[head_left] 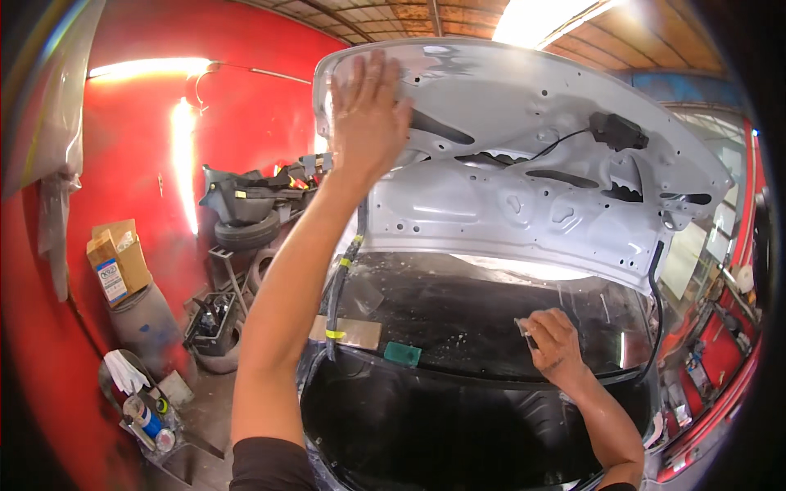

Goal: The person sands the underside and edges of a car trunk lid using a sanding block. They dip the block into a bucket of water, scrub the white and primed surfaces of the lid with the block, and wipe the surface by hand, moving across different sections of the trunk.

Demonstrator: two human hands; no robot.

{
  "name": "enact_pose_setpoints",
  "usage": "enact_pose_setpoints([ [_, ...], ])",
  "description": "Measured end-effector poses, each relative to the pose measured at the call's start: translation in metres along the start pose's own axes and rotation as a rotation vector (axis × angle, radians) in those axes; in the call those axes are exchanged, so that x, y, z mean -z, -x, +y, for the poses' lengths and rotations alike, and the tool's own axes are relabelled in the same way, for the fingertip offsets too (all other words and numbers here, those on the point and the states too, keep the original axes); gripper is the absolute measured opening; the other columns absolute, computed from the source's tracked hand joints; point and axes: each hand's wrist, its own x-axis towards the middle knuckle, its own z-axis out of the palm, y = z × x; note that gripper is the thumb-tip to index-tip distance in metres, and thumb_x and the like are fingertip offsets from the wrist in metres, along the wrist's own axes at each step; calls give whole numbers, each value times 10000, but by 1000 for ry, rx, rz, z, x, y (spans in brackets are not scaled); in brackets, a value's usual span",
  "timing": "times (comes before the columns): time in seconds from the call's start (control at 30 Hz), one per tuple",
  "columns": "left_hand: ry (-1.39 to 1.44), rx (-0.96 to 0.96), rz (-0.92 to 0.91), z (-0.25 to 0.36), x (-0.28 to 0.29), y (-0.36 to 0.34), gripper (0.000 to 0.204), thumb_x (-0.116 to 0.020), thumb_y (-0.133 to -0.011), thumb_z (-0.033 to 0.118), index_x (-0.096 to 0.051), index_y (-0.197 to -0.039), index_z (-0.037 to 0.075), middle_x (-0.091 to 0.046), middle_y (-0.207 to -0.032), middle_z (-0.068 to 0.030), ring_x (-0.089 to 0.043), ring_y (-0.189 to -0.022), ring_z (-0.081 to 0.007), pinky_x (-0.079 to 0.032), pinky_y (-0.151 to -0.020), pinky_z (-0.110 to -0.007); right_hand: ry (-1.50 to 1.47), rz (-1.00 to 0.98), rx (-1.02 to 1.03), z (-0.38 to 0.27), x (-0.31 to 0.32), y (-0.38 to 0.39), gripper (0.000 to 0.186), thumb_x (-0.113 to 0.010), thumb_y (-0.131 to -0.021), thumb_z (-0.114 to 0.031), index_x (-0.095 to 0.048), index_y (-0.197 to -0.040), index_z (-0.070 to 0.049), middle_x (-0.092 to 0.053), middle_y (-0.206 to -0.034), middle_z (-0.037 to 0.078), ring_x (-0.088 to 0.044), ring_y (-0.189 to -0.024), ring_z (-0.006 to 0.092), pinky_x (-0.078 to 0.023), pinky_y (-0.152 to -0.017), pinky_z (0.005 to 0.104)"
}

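Note:
A raised grey trunk lid (458,196) fills the upper middle, its inner side facing me. My left hand (368,102) lies against its upper left part, palm flat and fingers stretched out. Lower on the right, my right hand (557,344) is closed in front of the dark rear window (467,319). Between its thumb and fingers is a small, pale grey flat piece (522,327); its kind is not plain. A green block (403,353) and a tan flat piece (352,332) lie along the lower edge of the window. Below them opens the dark trunk (442,425).
A taped cable (337,286) runs up the left side of the trunk opening. Left, by the red wall, are a cardboard box (119,262) on a drum, a tire (247,231) and a low stand with cans (147,417). A cluttered red bench (712,352) stands right.

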Motion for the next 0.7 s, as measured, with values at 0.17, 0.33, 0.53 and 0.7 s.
enact_pose_setpoints([
  [0.17,53,-190,-91,39,-1,-18,643,-512,-1021,351,-378,-1555,20,-330,-1652,-140,-288,-1530,-355,-196,-1239,-582,78,41,122,7,-1,-62,387,-696,-685,27,-658,-1070,-2,-584,-990,127,-585,-834,331,-490,-689,428],
  [0.33,37,-100,-59,15,9,-1,644,-539,-1012,343,-403,-1531,-13,-355,-1636,-151,-293,-1522,-361,-228,-1221,-568,217,278,254,13,6,-142,325,-718,-717,-7,-692,-1040,-37,-630,-993,137,-615,-885,342,-504,-741,449],
  [0.53,510,462,-293,16,67,78,546,-608,-1005,272,-510,-1468,-2,-533,-1491,-181,-529,-1340,-303,-417,-1085,-486,-179,295,25,-11,-15,-196,212,-743,-843,-71,-704,-1040,-3,-697,-963,160,-676,-853,330,-541,-735,398],
  [0.7,1579,1125,-484,100,127,247,795,-801,-916,192,-369,-1556,2,-580,-1309,-90,-605,-1131,-179,-503,-994,-330,-794,-65,-409,-86,-91,-135,238,-691,-946,-174,-715,-1060,34,-730,-1028,196,-721,-914,286,-543,-810,365],
])
